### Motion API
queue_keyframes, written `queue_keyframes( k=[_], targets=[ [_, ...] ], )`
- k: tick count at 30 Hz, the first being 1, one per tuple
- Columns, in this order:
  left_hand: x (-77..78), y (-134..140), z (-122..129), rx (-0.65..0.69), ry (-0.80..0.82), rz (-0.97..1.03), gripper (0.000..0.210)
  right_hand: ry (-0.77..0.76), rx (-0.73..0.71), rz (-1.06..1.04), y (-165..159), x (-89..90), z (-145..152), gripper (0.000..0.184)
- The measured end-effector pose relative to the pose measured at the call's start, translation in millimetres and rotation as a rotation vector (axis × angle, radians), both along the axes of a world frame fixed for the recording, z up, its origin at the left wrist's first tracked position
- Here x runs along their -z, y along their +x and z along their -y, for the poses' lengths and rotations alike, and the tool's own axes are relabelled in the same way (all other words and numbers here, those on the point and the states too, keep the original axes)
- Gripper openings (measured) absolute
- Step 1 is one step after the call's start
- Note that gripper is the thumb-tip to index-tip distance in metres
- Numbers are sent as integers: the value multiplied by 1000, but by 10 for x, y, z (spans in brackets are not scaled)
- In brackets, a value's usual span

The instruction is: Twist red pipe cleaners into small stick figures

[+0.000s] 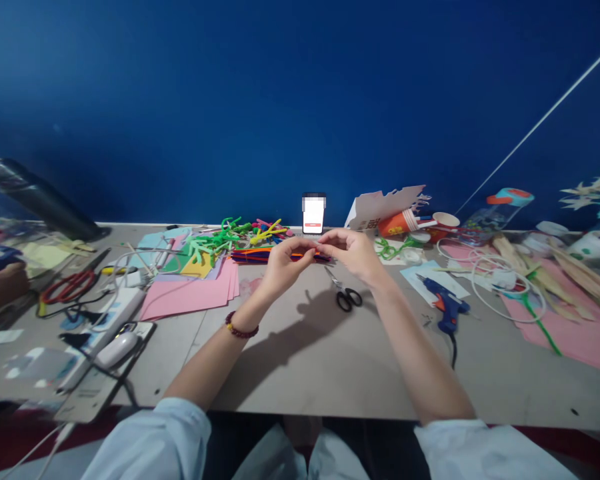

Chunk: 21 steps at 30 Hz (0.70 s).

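My left hand (289,265) and my right hand (351,252) meet in the air over the middle of the table, fingertips pinched together. Whatever lies between the fingertips is too small to make out. Behind my hands lies a stack of dark and orange-edged sheets or strips (253,256). A phone (313,215) with a lit screen stands upright against the blue wall, just beyond my fingers. Below my right hand, a pair of scissors with black handles (347,298) rests on the table.
Pink paper (190,293) and green pipe cleaners (220,237) lie left. A power strip (107,327), red-handled scissors (69,287) and another person's hand (3,293) are farther left. On the right are a blue glue gun (446,307), orange paper cups (397,223) and a coiled white cable (480,267).
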<state>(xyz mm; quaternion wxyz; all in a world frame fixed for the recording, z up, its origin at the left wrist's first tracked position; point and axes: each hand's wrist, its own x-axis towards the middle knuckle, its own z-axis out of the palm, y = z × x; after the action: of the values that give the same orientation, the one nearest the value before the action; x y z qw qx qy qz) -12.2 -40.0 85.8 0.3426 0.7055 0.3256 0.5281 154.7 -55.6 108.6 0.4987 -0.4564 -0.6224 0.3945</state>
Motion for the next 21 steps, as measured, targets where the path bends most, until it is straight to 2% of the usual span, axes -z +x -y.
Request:
queue_keyframes(
  k=[9, 21],
  targets=[
    [-24, 17, 6, 15, -25, 0, 10, -37, -124, -106, -9, 39, -40, 23],
    [-14, 81, 55, 13, -347, 259, 21, -121, -137, -273, -107, 122, -100, 30]
  ],
)
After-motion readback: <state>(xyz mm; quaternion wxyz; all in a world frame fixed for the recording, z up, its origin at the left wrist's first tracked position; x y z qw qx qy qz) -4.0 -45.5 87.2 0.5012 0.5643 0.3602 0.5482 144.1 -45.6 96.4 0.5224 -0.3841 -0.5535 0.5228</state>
